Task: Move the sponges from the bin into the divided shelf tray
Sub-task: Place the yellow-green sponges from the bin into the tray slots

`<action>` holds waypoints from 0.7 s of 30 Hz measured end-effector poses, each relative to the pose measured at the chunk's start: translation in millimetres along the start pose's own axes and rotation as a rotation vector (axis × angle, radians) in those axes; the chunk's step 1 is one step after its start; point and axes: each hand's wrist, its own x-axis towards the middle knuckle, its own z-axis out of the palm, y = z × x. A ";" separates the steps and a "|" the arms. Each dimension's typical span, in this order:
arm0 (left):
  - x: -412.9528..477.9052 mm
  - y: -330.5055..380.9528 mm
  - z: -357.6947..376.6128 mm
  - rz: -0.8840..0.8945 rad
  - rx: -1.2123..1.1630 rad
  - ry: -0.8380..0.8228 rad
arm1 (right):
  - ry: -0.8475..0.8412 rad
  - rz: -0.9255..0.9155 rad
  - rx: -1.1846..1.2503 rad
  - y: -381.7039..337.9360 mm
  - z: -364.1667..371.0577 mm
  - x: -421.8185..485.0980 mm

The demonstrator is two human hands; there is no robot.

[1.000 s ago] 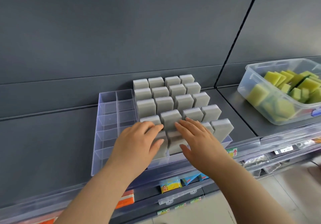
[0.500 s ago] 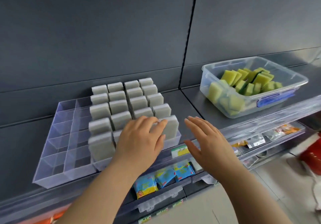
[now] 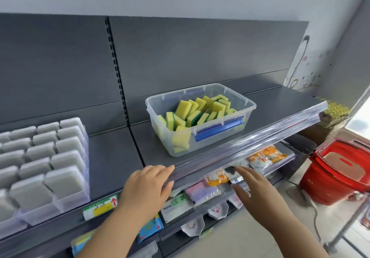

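Clear glossy plastic bin (image 3: 220,137) – porous foam sponges (image 3: 183,107) – on a matt grey shelf (image 3: 270,107).

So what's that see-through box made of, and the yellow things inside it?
The bin looks like clear, glossy hard plastic: you see straight through its walls. The yellow sponges look like soft matte foam with a rougher green layer, probably scrubbing fibre.

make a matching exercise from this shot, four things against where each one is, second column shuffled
Things
1 yellow sponges
2 grey sponges
3 red basket
4 left hand

Places
a upright in the divided tray
b far right, lower than the shelf
c open, at the shelf's front rail
d loose in the clear bin

Pairs: 1-d, 2-a, 3-b, 4-c
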 end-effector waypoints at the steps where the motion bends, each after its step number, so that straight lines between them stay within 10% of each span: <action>1: 15.6 5.2 -1.5 0.000 0.004 0.034 | 0.005 0.007 0.005 9.3 -7.7 8.4; 21: 289.7 -20.0 57.8 -0.053 0.103 0.251 | 0.129 -0.074 0.271 95.7 -75.1 299.6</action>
